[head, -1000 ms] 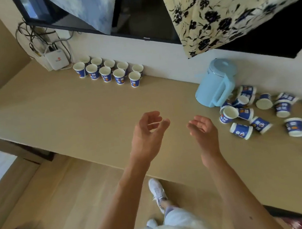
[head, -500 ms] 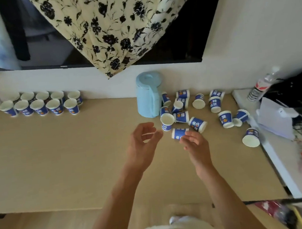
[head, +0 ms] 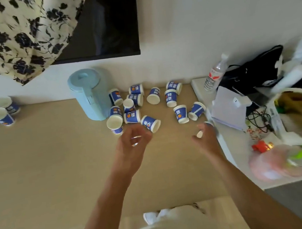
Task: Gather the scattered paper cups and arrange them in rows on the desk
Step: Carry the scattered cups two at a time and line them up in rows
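The desk (head: 39, 163) is being cleared of loose cups, and the job is being judged well short of half done. At its far left edge a small group of upright cups (head: 0, 116) is being kept in close rows near the wall. Only four are being shown, the rest being cut off by the frame.

Beside the closed light-blue jug (head: 88, 94), a dozen or so scattered cups (head: 154, 96) are being left in a loose heap. Most are lying on their sides, a few are standing or upended, and some are touching the jug. All of these are waiting to be carried over and stood in line.

The cups whose mouths are being shown are holding nothing. The jug's contents are being hidden by its lid.

The left hand (head: 133, 146) is being held just short of the nearest lying cup, fingers curled inward. Whether anything is being gripped there cannot be told. The right hand (head: 205, 138) is being curled, at the desk's right edge, round what looks like an edge cup (head: 199, 133). Only a white rim of it is being shown.
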`<state>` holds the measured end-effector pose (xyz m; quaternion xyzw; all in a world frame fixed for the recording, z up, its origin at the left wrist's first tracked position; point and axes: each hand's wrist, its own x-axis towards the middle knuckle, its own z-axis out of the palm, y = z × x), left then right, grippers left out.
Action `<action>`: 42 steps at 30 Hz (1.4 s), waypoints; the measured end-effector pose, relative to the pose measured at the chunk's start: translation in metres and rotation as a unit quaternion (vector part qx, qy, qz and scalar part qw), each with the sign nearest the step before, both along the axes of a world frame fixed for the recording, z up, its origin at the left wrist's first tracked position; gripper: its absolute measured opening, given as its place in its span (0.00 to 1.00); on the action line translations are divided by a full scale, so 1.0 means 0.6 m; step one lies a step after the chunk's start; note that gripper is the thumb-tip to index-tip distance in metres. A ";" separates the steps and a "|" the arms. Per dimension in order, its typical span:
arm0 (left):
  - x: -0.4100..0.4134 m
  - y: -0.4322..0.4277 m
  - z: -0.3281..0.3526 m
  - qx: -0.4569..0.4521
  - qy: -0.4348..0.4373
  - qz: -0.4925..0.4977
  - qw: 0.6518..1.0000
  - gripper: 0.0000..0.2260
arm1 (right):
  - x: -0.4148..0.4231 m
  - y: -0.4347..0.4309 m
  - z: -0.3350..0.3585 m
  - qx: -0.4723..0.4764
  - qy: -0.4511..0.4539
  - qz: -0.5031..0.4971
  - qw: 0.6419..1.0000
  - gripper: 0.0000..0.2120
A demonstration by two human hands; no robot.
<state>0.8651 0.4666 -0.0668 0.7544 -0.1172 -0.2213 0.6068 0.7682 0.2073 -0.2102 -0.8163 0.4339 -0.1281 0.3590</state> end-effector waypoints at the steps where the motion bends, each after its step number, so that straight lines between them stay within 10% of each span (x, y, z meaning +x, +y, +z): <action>1: -0.004 -0.008 -0.005 0.002 0.000 0.000 1.000 0.03 | -0.001 -0.024 -0.008 -0.054 0.042 0.037 0.997 0.23; 6: -0.018 -0.022 -0.019 0.029 0.025 0.022 0.999 0.07 | -0.009 -0.113 -0.045 -0.184 0.238 0.236 0.924 0.27; 21: -0.036 -0.023 -0.049 0.054 0.058 0.068 0.994 0.11 | 0.012 -0.154 -0.074 -0.227 0.362 0.371 0.825 0.34; 27: -0.035 -0.018 -0.080 0.075 0.081 0.083 0.990 0.13 | 0.030 -0.058 -0.042 0.055 0.085 0.295 0.950 0.29; 33: -0.049 -0.018 -0.103 0.108 0.094 0.093 0.985 0.25 | 0.048 0.075 0.025 0.232 -0.079 0.316 0.917 0.30; 42: -0.051 0.012 -0.101 0.045 0.037 0.136 0.989 0.28 | 0.065 0.175 0.075 0.238 -0.144 0.413 0.867 0.31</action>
